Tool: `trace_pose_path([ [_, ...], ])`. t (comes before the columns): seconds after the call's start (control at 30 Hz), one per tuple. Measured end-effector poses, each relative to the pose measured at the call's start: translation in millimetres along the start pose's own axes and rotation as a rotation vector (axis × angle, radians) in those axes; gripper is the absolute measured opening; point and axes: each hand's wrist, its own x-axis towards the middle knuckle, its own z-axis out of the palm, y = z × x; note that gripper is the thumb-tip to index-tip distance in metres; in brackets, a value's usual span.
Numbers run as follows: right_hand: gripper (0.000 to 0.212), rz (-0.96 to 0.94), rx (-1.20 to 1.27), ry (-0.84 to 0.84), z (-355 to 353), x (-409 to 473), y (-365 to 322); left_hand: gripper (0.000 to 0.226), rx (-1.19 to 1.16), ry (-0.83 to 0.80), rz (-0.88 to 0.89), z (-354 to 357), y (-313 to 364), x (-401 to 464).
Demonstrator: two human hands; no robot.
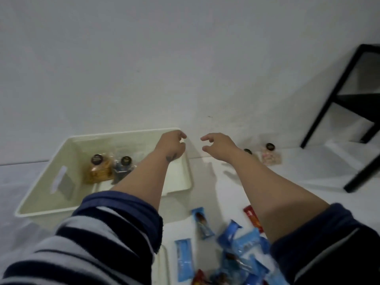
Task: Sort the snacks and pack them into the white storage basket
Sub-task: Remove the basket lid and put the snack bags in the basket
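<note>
The left forearm (pixel 141 175) hides part of the white storage basket (pixel 41 204) and its near rim; beside the basket, the pile of blue snack packs (pixel 240 251) is cut by the bottom edge, labels too blurred to read

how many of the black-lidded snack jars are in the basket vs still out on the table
In the white storage basket: 2, a yellow snack jar and a dark snack jar
On the table by the wall: 2, a pink snack jar and a jar mostly hidden behind the right arm
Total: 4
</note>
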Motion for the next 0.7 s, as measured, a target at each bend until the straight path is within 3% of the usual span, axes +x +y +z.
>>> trace_pose_path([
  [0.2, 0.037, 0.079, 0.002, -0.024, -58.0, 13.6, 123.1, 0.034, -0.163, -0.05, -0.055, 113.5, 84.5, 13.3],
  [0.47, 0.03, 0.239, 0.09, 0.012, -83.0, 53.6, 278.7, 0.046, -0.302, -0.093, -0.237, 256.5, 104.0, 40.8],
  [0.57, 0.04, 0.287, 0.023, 0.071, -85.4, 78.1, 314.5, 0.055, -0.356, -0.092, -0.29, 287.7, 101.8, 58.2],
  [0.7, 0.054, 0.25, 0.113, 0.097, -82.9, 106.6, 339.9, 0.066, -0.345, -0.032, -0.306, 309.1, 101.9, 81.8],
])
